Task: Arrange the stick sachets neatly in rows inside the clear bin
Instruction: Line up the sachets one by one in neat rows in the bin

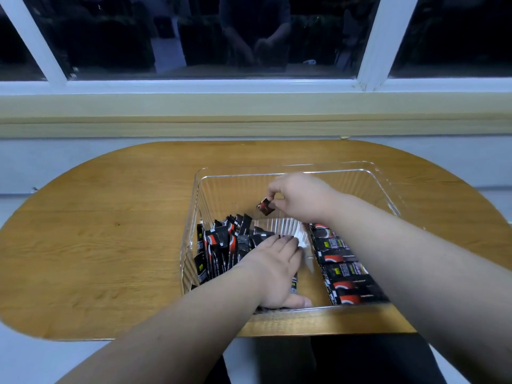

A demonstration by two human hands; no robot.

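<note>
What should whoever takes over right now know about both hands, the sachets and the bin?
Left hand: fingers straight, pressing the leaning bunch of sachets at the left side of the clear bin.
Right hand: pinches a single sachet over the bin's middle.
Done: a flat row lies along the bin's right side.
Left: set down the held sachet, then straighten the uneven left bunch into rows.
</note>
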